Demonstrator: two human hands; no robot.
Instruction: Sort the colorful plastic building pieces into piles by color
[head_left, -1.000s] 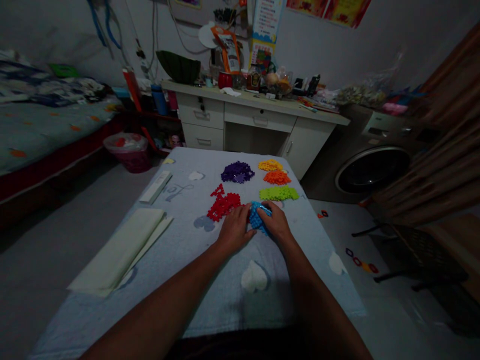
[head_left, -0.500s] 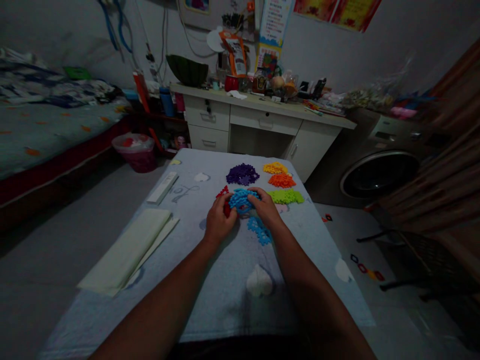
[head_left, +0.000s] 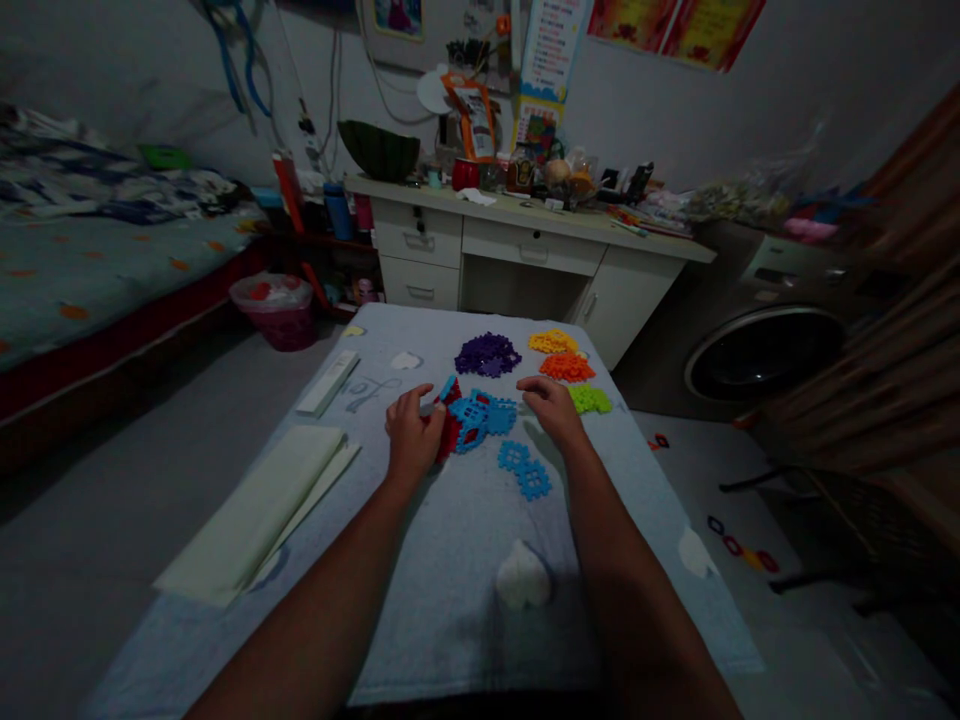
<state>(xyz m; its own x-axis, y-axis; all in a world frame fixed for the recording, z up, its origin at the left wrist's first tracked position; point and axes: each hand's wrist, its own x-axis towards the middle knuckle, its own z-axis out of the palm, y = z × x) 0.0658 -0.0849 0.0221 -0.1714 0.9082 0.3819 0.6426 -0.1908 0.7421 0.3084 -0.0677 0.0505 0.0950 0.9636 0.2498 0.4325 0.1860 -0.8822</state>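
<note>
My left hand (head_left: 411,435) rests on the pale blue cloth-covered table (head_left: 450,590), its fingers loosely curved and apart against the left edge of a red pile of plastic interlocking pieces (head_left: 450,432). A heap of blue pieces (head_left: 480,413) lies on the red ones, between my hands. My right hand (head_left: 550,405) lies palm down just right of that heap, with its fingers stretched out and nothing in them. Two more joined blue pieces (head_left: 525,470) lie nearer to me. Behind are a purple pile (head_left: 487,354), a yellow pile (head_left: 553,342), an orange pile (head_left: 566,367) and a green pile (head_left: 590,399).
A folded pale cloth (head_left: 255,515) and a white box (head_left: 328,382) lie on the table's left side. Beyond stand a cluttered white desk (head_left: 525,245), a washing machine (head_left: 765,340), a bed (head_left: 90,280) and a pink bin (head_left: 274,310). Loose pieces (head_left: 731,545) lie on the floor at right.
My hands carried a blue heap forward and left onto the red pile, then let go and moved apart. A few blue pieces stayed behind nearer to me.
</note>
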